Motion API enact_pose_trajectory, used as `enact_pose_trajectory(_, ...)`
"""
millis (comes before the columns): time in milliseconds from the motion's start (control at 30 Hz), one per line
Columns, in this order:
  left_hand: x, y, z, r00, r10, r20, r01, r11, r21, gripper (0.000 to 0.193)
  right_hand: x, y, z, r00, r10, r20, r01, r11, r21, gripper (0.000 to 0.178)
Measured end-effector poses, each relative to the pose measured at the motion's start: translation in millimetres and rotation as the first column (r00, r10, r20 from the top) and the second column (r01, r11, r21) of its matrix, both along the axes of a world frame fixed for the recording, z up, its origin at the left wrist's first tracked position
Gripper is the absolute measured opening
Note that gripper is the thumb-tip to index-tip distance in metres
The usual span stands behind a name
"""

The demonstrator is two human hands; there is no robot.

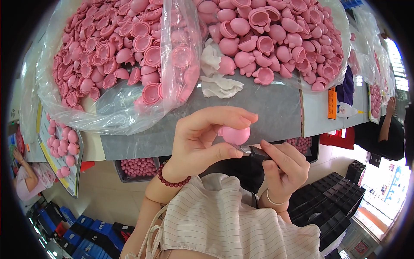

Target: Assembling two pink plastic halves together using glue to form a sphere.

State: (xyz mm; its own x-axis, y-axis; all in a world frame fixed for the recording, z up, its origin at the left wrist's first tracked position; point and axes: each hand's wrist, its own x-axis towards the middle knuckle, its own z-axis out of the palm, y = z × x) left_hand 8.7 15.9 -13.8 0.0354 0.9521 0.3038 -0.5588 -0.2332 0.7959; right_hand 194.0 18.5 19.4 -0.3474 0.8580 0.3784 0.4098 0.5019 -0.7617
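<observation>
In front of my chest my left hand (192,134) grips a small glossy pink plastic ball (238,136) between fingers and thumb. A little nub stands out on the ball's left side. My right hand (285,167) is closed round a tool with a black handle (258,153). Its short metal tip points left, close to the ball's lower edge and my left thumb. Whether the tip touches the ball I cannot tell. Both hands are held above the near edge of the grey tabletop (271,105).
Pink half shells (103,52) fill a clear plastic bag (129,123) at the far left. Another pile of pink shells (280,39) lies far right. White crumpled tissue (221,85) sits between. Crates of pink pieces (137,167) stand below the table. Another person's arm (388,118) shows at right.
</observation>
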Motion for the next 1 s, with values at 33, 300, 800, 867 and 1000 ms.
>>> enact_pose_trajectory(33, 0, 0, 1, 1.000, -0.003, -0.003, 0.003, 1.000, -0.014, 0.039, 1, 1, -1, 1.000, -0.012, 0.010, 0.011, 0.999, 0.047, 0.026)
enact_pose_trajectory(300, -4, -4, 2, 1.000, -0.001, 0.006, 0.001, 0.999, -0.046, 0.038, -2, 3, -2, 0.998, -0.033, 0.061, 0.018, 0.974, 0.228, 0.021)
enact_pose_trajectory(800, 14, -3, 4, 0.981, 0.132, -0.144, -0.139, 0.990, -0.037, 0.045, 10, 63, -22, 0.977, -0.048, -0.206, 0.081, 0.985, 0.154, 0.028)
enact_pose_trajectory(867, 17, -2, 7, 0.991, 0.088, -0.100, -0.096, 0.992, -0.077, 0.042, 18, 62, -16, 0.982, -0.090, -0.167, 0.116, 0.981, 0.154, 0.027)
enact_pose_trajectory(1000, 21, -2, 11, 0.976, 0.167, -0.139, -0.182, 0.978, -0.101, 0.037, 18, 62, -15, 0.980, -0.150, -0.133, 0.166, 0.979, 0.115, 0.025)
